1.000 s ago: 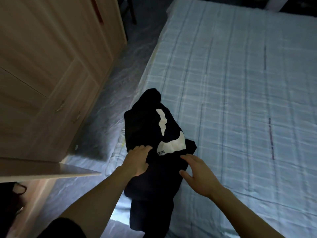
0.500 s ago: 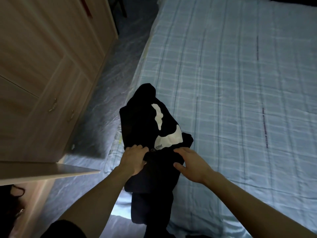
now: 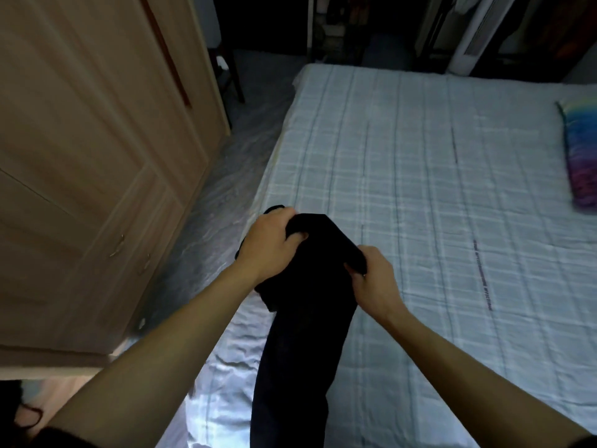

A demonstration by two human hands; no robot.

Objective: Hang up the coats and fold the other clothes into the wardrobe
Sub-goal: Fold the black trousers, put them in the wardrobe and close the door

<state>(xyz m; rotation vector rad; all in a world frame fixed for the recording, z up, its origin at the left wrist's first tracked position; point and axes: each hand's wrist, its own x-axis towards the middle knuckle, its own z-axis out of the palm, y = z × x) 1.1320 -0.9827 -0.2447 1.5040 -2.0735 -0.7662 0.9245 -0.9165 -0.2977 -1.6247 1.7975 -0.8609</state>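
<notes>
Checked bed [image 3: 420,189]; wardrobe [image 3: 97,156] left; room dim, blurred.

The black garment [image 3: 303,318] was a plain dark piece with no print showing, bunched at its top and hanging down in a long, narrow drape toward the bottom of the view. It was raised over the near edge of the bed [image 3: 436,189]. The light wooden wardrobe [image 3: 90,163] stood to the left across a strip of floor, its panelled doors closed.
</notes>
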